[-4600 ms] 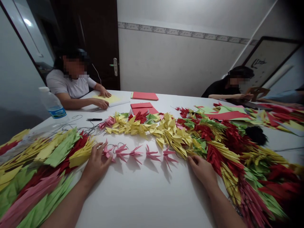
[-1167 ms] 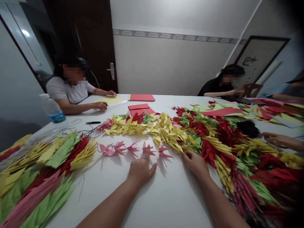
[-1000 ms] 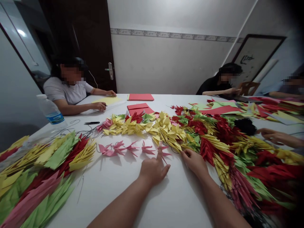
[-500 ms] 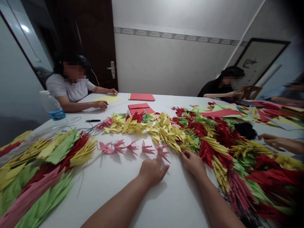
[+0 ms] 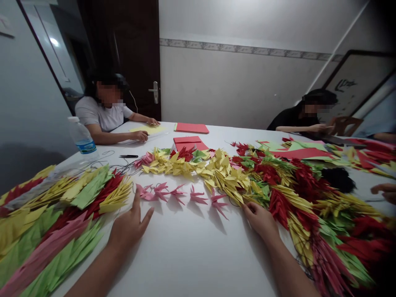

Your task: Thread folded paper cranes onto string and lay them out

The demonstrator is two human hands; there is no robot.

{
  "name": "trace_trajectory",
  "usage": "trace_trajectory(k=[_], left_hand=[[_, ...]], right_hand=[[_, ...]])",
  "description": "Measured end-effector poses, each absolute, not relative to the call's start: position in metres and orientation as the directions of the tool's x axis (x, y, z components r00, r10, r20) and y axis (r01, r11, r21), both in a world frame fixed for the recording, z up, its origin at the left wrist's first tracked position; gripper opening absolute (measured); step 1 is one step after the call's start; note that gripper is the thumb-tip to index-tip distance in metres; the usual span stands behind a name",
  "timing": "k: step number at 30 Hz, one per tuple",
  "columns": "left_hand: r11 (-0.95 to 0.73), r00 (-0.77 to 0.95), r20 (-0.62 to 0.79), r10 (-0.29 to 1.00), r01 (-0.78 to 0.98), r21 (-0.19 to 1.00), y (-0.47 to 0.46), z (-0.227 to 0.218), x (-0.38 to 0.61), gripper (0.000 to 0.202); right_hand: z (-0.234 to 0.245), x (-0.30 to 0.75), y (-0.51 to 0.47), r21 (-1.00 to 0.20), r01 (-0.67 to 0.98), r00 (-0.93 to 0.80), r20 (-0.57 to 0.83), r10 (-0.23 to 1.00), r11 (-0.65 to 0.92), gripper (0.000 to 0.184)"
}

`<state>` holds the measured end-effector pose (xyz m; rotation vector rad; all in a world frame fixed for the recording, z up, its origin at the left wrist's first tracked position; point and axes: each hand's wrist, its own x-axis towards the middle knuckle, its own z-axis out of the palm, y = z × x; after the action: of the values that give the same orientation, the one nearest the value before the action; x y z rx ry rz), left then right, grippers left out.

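On the white table, several pink folded paper cranes (image 5: 177, 192) lie in a loose row, joined by dark thread. My left hand (image 5: 128, 225) is at the left end of this row, with its index finger stretched to the outermost pink crane and its thumb spread. It holds nothing. Past the row's right end, my right hand (image 5: 261, 222) has its fingers pinched at the near end of a garland of yellow paper cranes (image 5: 218, 169). The fingertips partly hide what they grip there.
Strung coloured cranes (image 5: 77, 206) lie at left, with more in a heap (image 5: 287, 185) at right. Beyond are a water bottle (image 5: 83, 140), black pen (image 5: 128, 156), red paper (image 5: 190, 144) and black yarn (image 5: 338, 179). Co-workers sit across the table; another person's hand (image 5: 385, 192) is at far right.
My left hand has moved left along the pink cranes, from the right end of the row to the left end. My right hand stays at the yellow garland. The view has turned slightly left.
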<state>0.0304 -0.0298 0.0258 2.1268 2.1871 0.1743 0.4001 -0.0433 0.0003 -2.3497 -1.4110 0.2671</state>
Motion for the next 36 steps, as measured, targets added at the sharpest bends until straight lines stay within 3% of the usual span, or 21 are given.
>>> trace_trajectory(k=[8,20,25,28,36], left_hand=[[0.086,-0.083,-0.046,0.995,0.994,0.074,-0.011,0.022,0.025,0.062],[0.123,-0.124,0.022,0.992,0.991,0.044,-0.002,0.021,0.028,0.064],[-0.005,0.006,0.162,0.987,1.000,-0.005,-0.015,0.020,0.047,0.068],[-0.115,0.114,0.108,0.988,0.993,0.006,-0.016,0.015,0.060,0.064],[-0.077,0.074,0.077,0.994,0.996,0.049,0.003,0.009,0.066,0.061]], right_hand=[[-0.002,0.401,-0.043,-0.416,0.797,0.490,0.024,0.871,-0.437,0.036],[-0.002,0.400,-0.044,-0.435,0.799,0.484,0.054,0.874,-0.415,0.035],[-0.002,0.400,-0.044,-0.439,0.796,0.480,0.039,0.877,-0.416,0.035],[-0.002,0.401,-0.043,-0.439,0.798,0.477,0.040,0.878,-0.413,0.035],[-0.003,0.401,-0.043,-0.429,0.801,0.478,0.038,0.877,-0.418,0.035]])
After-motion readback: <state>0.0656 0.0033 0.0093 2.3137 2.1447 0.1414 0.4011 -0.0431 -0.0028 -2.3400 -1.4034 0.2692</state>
